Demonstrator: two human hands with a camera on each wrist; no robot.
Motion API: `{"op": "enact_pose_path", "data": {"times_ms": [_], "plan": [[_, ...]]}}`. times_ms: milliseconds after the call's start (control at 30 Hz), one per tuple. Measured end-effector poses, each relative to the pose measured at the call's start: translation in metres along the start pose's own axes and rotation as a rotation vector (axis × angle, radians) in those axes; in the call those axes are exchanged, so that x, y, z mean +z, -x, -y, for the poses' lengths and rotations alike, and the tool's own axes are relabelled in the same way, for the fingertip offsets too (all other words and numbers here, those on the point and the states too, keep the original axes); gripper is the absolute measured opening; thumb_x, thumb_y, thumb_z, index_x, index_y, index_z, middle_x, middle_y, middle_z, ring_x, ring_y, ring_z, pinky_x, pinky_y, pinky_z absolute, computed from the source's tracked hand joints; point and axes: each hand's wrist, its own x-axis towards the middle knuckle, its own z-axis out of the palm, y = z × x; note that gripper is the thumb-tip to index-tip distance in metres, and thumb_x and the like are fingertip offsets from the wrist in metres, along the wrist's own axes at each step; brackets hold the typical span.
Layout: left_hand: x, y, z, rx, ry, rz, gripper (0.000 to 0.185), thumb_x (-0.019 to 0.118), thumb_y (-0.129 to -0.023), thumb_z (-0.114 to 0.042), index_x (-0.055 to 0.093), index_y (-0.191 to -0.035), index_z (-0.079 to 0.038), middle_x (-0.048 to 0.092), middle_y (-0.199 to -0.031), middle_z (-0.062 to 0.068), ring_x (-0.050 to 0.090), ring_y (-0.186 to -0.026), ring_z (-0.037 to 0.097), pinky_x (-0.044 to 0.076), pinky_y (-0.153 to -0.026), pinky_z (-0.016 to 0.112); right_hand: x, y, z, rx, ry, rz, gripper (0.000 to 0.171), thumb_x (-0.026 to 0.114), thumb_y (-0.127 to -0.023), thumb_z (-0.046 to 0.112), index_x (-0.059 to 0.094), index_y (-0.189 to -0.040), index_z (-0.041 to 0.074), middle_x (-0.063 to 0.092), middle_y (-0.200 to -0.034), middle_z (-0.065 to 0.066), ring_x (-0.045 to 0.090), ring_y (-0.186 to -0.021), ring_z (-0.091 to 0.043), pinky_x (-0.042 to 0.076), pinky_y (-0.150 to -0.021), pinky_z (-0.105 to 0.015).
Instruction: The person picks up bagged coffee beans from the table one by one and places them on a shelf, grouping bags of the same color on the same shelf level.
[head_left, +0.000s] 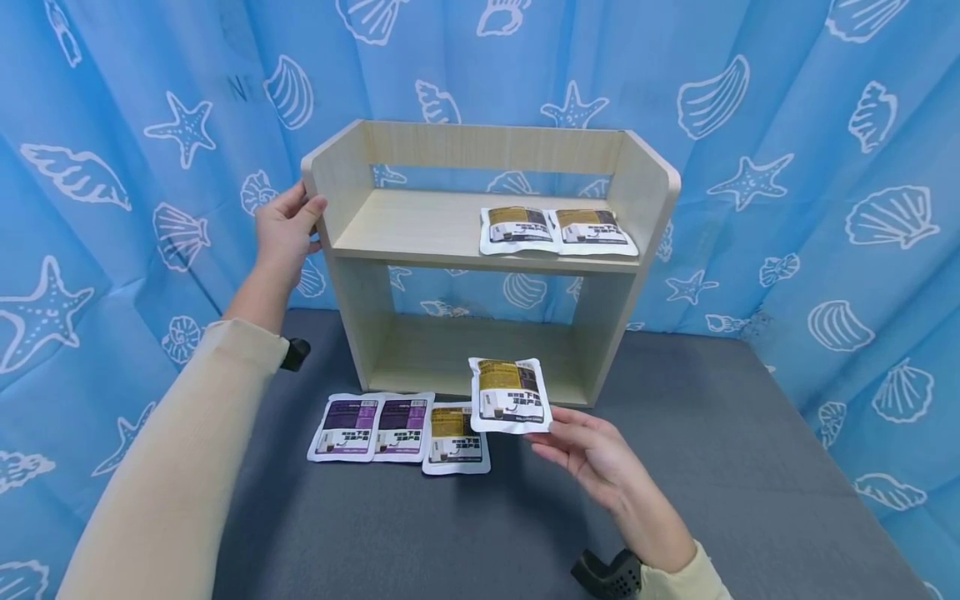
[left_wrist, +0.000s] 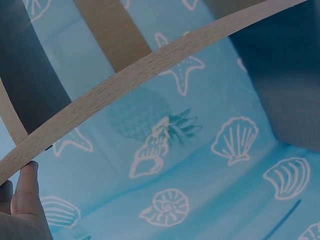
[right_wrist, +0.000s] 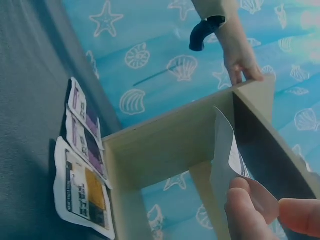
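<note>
A light wooden two-tier shelf (head_left: 480, 225) stands on a grey table. My left hand (head_left: 288, 227) grips its left side panel (left_wrist: 100, 97) near the top. My right hand (head_left: 577, 442) pinches the lower edge of a yellow-labelled white pouch (head_left: 508, 395), held upright above the table in front of the shelf; its silvery back (right_wrist: 227, 150) shows in the right wrist view. Two yellow pouches (head_left: 557, 230) lie side by side on the right of the upper shelf. Two purple pouches (head_left: 372, 427) and one yellow pouch (head_left: 456, 438) lie in a row on the table.
A blue curtain (head_left: 817, 167) printed with shells and starfish hangs behind and to both sides. The grey tabletop (head_left: 712, 467) reaches right and toward me. The lower shelf bay (head_left: 465, 350) holds nothing.
</note>
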Motion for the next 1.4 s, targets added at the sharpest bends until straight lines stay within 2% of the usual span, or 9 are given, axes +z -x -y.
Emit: {"op": "enact_pose_path", "data": {"times_ms": [133,433,767,1400], "plan": [[0.0,-0.001,0.001,0.013,-0.001,-0.001,0.05,0.059,-0.093,-0.038,0.05,-0.142,-0.031,0.053,-0.141,0.001,0.055,-0.124,0.021,0.045,-0.101,0.042,0.004,0.001,0.006,-0.013,0.01,-0.009,0.049,0.046,-0.099,-0.005,0.028,-0.144,-0.015,0.065,-0.11,-0.013,0.068,-0.093,-0.019,0.055,-0.085,-0.032],[0.0,-0.002,0.002,0.026,0.019,0.0,0.047,0.059,-0.095,-0.035,0.053,-0.14,-0.028,0.055,-0.139,0.004,0.056,-0.123,0.023,0.045,-0.1,0.045,0.011,0.004,0.017,-0.051,-0.017,0.044,0.042,0.047,-0.096,-0.009,0.038,-0.137,-0.016,0.067,-0.106,-0.014,0.068,-0.093,-0.022,0.055,-0.084,-0.032],[0.0,-0.001,0.002,0.024,0.018,-0.008,0.047,0.059,-0.095,-0.036,0.053,-0.14,-0.027,0.055,-0.139,0.005,0.056,-0.123,0.023,0.044,-0.1,0.045,0.02,0.006,0.028,-0.054,0.015,0.048,0.048,0.048,-0.099,-0.004,0.031,-0.143,-0.014,0.063,-0.116,-0.015,0.068,-0.095,-0.022,0.054,-0.086,-0.033],[0.001,0.0,0.002,0.026,0.015,-0.004,0.047,0.059,-0.095,-0.034,0.052,-0.141,-0.027,0.055,-0.14,0.005,0.055,-0.124,0.023,0.044,-0.101,0.045,0.035,0.008,0.046,-0.085,0.013,0.126,0.049,0.049,-0.098,-0.004,0.031,-0.143,-0.015,0.065,-0.114,-0.014,0.068,-0.094,-0.02,0.055,-0.084,-0.031]]}}
